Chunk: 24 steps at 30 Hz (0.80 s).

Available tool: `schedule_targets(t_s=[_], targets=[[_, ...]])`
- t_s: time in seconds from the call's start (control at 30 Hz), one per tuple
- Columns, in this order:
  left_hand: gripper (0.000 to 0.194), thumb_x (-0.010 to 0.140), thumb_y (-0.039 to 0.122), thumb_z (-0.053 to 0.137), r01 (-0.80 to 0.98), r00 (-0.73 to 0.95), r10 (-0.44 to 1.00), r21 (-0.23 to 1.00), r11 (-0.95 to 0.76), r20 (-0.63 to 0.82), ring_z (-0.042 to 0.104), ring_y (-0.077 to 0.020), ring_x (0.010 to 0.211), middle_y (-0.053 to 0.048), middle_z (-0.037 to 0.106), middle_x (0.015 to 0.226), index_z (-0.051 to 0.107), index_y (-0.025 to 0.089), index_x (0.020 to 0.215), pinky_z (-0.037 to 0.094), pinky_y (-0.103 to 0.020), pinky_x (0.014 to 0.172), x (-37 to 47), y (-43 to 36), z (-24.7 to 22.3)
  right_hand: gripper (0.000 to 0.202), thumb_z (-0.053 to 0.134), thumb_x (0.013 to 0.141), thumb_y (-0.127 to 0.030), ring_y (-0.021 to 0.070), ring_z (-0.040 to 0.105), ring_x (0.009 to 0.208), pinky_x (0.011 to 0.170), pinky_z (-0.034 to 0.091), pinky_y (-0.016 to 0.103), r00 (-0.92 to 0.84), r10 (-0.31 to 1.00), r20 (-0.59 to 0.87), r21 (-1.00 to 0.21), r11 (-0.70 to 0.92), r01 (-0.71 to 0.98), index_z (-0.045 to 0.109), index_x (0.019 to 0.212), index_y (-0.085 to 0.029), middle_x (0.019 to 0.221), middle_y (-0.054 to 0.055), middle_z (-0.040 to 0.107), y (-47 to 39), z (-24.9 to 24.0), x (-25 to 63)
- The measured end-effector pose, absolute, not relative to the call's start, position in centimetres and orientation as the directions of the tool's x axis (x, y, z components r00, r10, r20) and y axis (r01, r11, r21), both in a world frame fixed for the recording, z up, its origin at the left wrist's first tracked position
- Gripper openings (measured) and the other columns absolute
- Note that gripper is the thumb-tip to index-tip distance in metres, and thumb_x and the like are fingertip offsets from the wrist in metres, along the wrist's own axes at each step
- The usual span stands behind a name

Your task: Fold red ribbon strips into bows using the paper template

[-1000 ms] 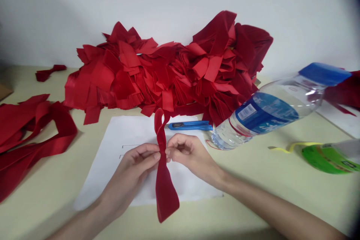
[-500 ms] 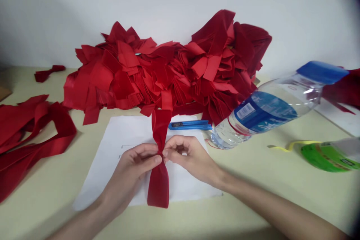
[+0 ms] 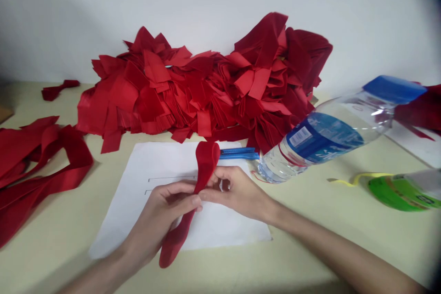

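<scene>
A red velvet ribbon bow [image 3: 206,161] is held up over a white sheet of paper [image 3: 131,220]. Its narrow middle lies between the fingertips of both hands, and its two looped ends point away from me and down toward the near left. My left hand [image 3: 168,202] pinches the waist from the left with thumb and fingers. From the right, my right hand [image 3: 234,190] closes thumb and fingers at the same spot. What exactly lies under the fingertips is hidden. Just behind the bow's far loop lies a blue utility knife [image 3: 239,153].
A large heap of cut red ribbon pieces [image 3: 193,82] lines the wall. Longer red ribbon strips [image 3: 69,165] lie at the left, with a small red bow [image 3: 60,89] behind. To the right are a clear water bottle [image 3: 324,133], a yellow strip [image 3: 358,178] and a green-labelled object [image 3: 399,192].
The bow has turned between my fingers. Its near end has swung left and its far end right, showing more of its edge. Both hands stay in nearly the same place.
</scene>
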<state>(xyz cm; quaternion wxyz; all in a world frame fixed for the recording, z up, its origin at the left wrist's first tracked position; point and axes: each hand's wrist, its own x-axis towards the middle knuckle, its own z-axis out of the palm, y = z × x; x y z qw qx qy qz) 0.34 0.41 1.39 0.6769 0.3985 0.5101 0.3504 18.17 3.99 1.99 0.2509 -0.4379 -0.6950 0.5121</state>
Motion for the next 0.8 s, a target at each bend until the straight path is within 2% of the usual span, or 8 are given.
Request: schedule_targets(t_s=[0.13, 0.2, 0.27, 0.37, 0.47, 0.57, 0.7, 0.8], targets=[[0.017, 0.077, 0.035, 0.062, 0.040, 0.250, 0.887, 0.919, 0.391, -0.388, 0.057, -0.0120, 0.066, 0.001, 0.064, 0.071, 0.071, 0.022, 0.083, 0.044, -0.020, 0.062, 0.3, 0.7, 2.0, 0.019, 0.062, 0.078, -0.034, 0.0064, 0.044, 0.060, 0.055, 0.033, 0.019, -0.559, 0.823, -0.103, -0.947, 0.090, 0.308, 0.065, 0.081, -0.016, 0.068, -0.003, 0.057, 4.3, 2.1, 18.3], [0.019, 0.082, 0.033, 0.054, 0.151, 0.260, 0.923, 0.956, 0.252, -0.285, 0.057, -0.0117, 0.064, 0.000, 0.062, 0.070, 0.069, 0.021, 0.081, 0.045, -0.020, 0.063, 0.3, 0.7, 2.4, 0.018, 0.063, 0.078, -0.032, 0.0070, 0.047, 0.063, 0.057, 0.035, 0.019, -0.611, 0.782, -0.122, -0.956, 0.073, 0.285, 0.064, 0.084, -0.015, 0.071, -0.002, 0.058, 4.6, 2.6, 18.7], [0.019, 0.084, 0.028, 0.049, 0.293, 0.254, 0.959, 0.955, 0.046, -0.124, 0.056, -0.0111, 0.062, -0.001, 0.062, 0.079, 0.065, 0.020, 0.078, 0.045, -0.021, 0.057, 0.1, 0.6, 2.4, 0.021, 0.068, 0.072, -0.031, 0.0092, 0.051, 0.070, 0.061, 0.039, 0.020, -0.669, 0.728, -0.153, -0.963, 0.041, 0.266, 0.063, 0.085, -0.015, 0.080, 0.000, 0.059, 4.9, 3.4, 19.2], [0.010, 0.083, 0.019, 0.049, 0.527, 0.238, 0.948, 0.791, -0.311, 0.214, 0.058, -0.0127, 0.069, -0.003, 0.061, 0.095, 0.059, 0.020, 0.083, 0.044, -0.021, 0.055, -0.5, 0.4, 1.7, 0.032, 0.073, 0.066, -0.030, 0.0125, 0.055, 0.079, 0.066, 0.043, 0.023, -0.691, 0.698, -0.190, -0.978, -0.072, 0.196, 0.061, 0.092, -0.016, 0.089, 0.002, 0.059, 5.1, 4.8, 19.9], [0.017, 0.082, 0.012, 0.048, 0.666, 0.276, 0.852, 0.551, -0.503, 0.444, 0.061, -0.0154, 0.080, -0.004, 0.061, 0.100, 0.056, 0.020, 0.094, 0.047, -0.023, 0.063, -1.1, 0.2, 0.6, 0.041, 0.071, 0.068, -0.033, 0.0115, 0.056, 0.077, 0.066, 0.044, 0.022, -0.621, 0.756, -0.207, -0.978, -0.170, 0.120, 0.057, 0.104, -0.017, 0.089, 0.002, 0.061, 4.9, 5.6, 20.2], [0.023, 0.082, 0.012, 0.046, 0.684, 0.303, 0.849, 0.522, -0.510, 0.433, 0.063, -0.0168, 0.080, -0.004, 0.063, 0.101, 0.057, 0.021, 0.099, 0.047, -0.024, 0.065, -1.2, 0.2, -0.1, 0.045, 0.071, 0.068, -0.030, 0.0107, 0.056, 0.074, 0.064, 0.044, 0.022, -0.551, 0.811, -0.197, -0.979, -0.139, 0.147, 0.055, 0.108, -0.018, 0.090, 0.002, 0.062, 4.5, 5.5, 19.7], [0.023, 0.078, 0.016, 0.053, 0.631, 0.271, 0.921, 0.671, -0.389, 0.279, 0.063, -0.0199, 0.081, -0.003, 0.065, 0.102, 0.064, 0.024, 0.097, 0.046, -0.025, 0.070, -1.0, 0.6, 0.6, 0.015, 0.059, 0.079, -0.028, 0.0105, 0.055, 0.067, 0.058, 0.042, 0.021, -0.415, 0.895, -0.161, -0.952, -0.030, 0.305, 0.063, 0.089, -0.017, 0.076, 0.000, 0.062, 4.5, 4.9, 19.3], [0.026, 0.073, 0.026, 0.063, 0.600, 0.246, 0.965, 0.767, -0.226, 0.092, 0.062, -0.0241, 0.089, -0.002, 0.067, 0.103, 0.065, 0.027, 0.098, 0.045, -0.029, 0.079, -1.8, 1.6, 1.9, 0.016, 0.055, 0.082, -0.029, 0.0131, 0.057, 0.073, 0.061, 0.044, 0.024, -0.334, 0.935, -0.117, -0.934, 0.010, 0.356, 0.065, 0.087, -0.017, 0.080, 0.002, 0.063, 5.2, 4.8, 19.8]])
